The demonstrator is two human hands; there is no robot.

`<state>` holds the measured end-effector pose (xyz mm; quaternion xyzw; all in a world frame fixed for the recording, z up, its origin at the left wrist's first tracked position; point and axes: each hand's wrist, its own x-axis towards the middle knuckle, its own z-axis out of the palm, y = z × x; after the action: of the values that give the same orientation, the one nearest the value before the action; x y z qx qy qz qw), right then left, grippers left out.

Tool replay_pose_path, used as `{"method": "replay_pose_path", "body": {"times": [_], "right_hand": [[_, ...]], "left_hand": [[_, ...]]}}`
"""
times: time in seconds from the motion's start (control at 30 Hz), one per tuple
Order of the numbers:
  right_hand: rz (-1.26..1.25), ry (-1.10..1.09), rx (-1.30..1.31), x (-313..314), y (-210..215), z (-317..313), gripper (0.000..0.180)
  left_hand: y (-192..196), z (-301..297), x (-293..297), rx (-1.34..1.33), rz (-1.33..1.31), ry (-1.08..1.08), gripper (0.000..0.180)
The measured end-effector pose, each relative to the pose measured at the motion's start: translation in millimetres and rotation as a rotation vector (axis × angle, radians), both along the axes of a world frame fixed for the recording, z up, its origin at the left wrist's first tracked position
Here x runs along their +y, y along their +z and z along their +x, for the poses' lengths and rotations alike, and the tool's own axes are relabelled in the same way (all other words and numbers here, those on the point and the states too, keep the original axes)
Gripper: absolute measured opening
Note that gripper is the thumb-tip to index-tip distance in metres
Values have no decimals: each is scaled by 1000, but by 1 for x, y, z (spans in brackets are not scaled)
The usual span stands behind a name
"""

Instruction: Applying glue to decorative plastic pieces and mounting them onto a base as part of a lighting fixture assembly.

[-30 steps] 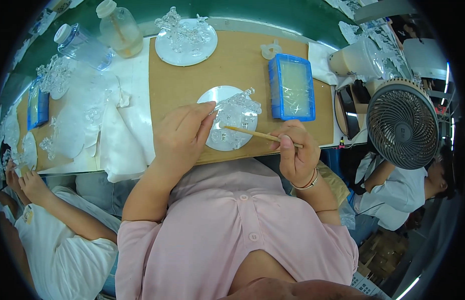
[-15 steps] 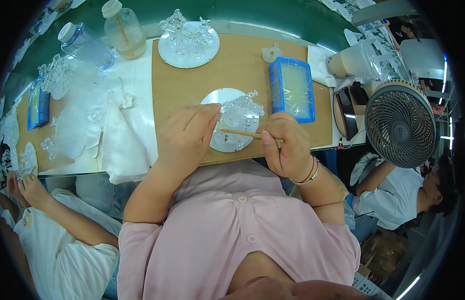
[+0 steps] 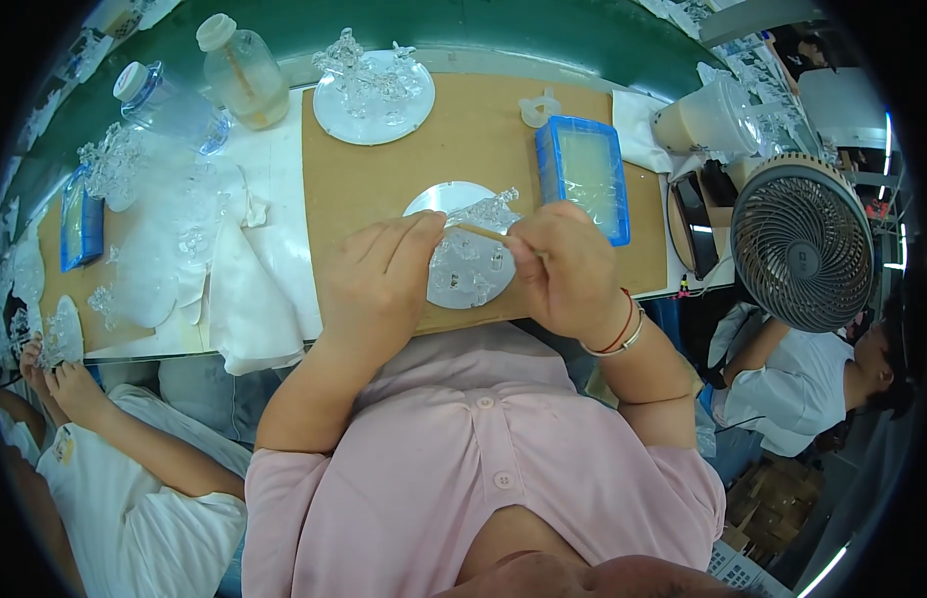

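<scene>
In my right hand (image 3: 573,264) is a thin wooden stick (image 3: 478,232), pinched between thumb and fingers and slanting up to the left. Its far end meets the fingertips of my left hand (image 3: 379,284), which are pressed together; what they hold, if anything, is hidden. Under both hands a round white disc (image 3: 468,284) lies on the brown board. A cluster of clear plastic pieces (image 3: 493,207) sits on the disc, partly covered by my hands.
Farther off is another white disc (image 3: 374,125) with clear pieces. A blue-rimmed box (image 3: 586,179) stands right, before a fan (image 3: 804,244). Two bottles (image 3: 246,85) and a white cloth (image 3: 249,299) are left. Co-workers sit on both sides, one with hands (image 3: 70,389) at a disc.
My right hand has moved up a little, and the stick's tip has come from over the disc to my left fingertips. My left hand has stayed nearly in place.
</scene>
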<state>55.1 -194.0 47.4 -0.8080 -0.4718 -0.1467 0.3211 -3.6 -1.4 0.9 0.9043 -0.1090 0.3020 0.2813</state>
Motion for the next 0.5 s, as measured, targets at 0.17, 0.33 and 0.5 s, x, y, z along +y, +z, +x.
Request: {"method": "replay_pose_path", "body": {"times": [0.17,0.33,0.5], "right_hand": [[20,-101,73,-24,2,-3,4],[68,-125,157,-38,0,-6,2],[39,-88,158,-46,3,2,4]], "left_hand": [[8,3,-3,-7,-34,-13,20],[6,3,-2,4,-5,-11,24],[7,4,-2,41,20,-2,21]]}}
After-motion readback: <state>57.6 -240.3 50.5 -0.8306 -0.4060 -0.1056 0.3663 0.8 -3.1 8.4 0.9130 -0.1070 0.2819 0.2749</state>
